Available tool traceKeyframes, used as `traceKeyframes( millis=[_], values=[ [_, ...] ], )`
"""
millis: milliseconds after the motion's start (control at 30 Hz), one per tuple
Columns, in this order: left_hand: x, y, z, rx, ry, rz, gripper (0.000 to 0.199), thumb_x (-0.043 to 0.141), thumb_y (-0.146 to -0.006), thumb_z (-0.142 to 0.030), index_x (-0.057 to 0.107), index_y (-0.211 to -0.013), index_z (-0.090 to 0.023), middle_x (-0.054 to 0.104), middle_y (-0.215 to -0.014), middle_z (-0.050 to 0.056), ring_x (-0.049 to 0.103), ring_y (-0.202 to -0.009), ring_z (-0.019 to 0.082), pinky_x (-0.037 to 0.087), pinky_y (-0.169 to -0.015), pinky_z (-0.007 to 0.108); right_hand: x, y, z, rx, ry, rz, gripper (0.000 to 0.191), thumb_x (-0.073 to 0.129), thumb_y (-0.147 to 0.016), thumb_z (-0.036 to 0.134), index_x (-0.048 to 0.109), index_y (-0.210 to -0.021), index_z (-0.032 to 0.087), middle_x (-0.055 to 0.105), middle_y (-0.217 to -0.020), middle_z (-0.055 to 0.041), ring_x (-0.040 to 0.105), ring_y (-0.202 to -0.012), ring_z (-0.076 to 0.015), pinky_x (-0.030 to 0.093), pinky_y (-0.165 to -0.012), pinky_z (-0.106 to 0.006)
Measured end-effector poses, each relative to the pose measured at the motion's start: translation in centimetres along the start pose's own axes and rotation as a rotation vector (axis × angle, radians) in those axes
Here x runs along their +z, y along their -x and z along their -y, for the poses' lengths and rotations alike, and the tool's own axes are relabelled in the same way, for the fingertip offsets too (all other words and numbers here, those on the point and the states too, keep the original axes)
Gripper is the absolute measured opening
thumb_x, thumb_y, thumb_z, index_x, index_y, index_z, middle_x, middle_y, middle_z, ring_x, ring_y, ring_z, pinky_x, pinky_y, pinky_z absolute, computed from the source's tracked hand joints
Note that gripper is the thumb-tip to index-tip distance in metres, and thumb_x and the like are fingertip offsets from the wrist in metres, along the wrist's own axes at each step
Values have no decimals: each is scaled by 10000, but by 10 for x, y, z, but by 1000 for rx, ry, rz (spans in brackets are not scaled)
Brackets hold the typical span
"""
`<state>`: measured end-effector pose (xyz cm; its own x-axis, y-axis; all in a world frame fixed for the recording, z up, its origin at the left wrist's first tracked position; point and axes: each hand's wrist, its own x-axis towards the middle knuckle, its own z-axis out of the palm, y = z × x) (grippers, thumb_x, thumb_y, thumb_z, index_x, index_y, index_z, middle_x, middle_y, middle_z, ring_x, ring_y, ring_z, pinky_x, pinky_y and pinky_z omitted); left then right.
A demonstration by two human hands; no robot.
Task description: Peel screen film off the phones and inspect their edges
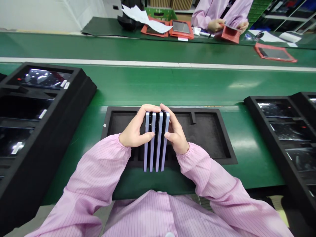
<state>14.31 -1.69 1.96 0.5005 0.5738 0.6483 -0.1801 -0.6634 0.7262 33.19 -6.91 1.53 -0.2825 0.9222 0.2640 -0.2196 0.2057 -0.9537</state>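
Several slim smartphones point(152, 151) with light purple edges stand on their long sides, close together in a row with narrow dark gaps. My left hand point(135, 130) is closed round the left side of the row, its thumb reaching across the upper edges. From the other side my right hand point(176, 133) grips the row, thumb against the rightmost phone. The fingertips of both hands come near each other at the far end. Under the phones lies a black foam tray point(207, 141) with shallow compartments, partly hidden by my hands and the phones.
Stacked black foam trays point(71, 108) with dark-screened phones rise on the left. More foam trays point(269, 138) with phones are at right. Across the green bench point(168, 84), a person point(222, 14) in a pink sleeve holds a red pouch point(230, 34); further red pouches lie nearby.
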Motion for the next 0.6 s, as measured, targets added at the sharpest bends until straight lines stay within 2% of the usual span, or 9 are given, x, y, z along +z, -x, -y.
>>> traceKeyframes(
  millis=[133, 333, 600],
  values=[
    [-1, 0, 0, -62, 129, 18, 651, 736, -845, -595, 565, -1388, -280, 585, -1355, 102, 573, -1275, 328, 473, -1106, 478, 1, 1, 2, -10, 89, 1, 862, 757, -833, 594, 356, -1549, 330, 487, -1555, -70, 504, -1426, -319, 501, -1136, -494],
    [1, 0, 0, -70, 141, -13, 617, 742, -842, -573, 598, -1372, -293, 608, -1357, 86, 576, -1277, 336, 459, -1127, 500, 4, 1, 6, -20, 155, -44, 845, 751, -826, 635, 372, -1504, 301, 491, -1543, -94, 509, -1422, -333, 503, -1145, -529],
    [0, -1, 0, -39, 145, 5, 618, 744, -849, -549, 599, -1395, -299, 616, -1381, 85, 561, -1325, 346, 424, -1168, 514, 4, 0, 8, -32, 190, -41, 840, 737, -822, 652, 363, -1488, 301, 491, -1537, -94, 492, -1434, -338, 496, -1153, -547]
  ],
)
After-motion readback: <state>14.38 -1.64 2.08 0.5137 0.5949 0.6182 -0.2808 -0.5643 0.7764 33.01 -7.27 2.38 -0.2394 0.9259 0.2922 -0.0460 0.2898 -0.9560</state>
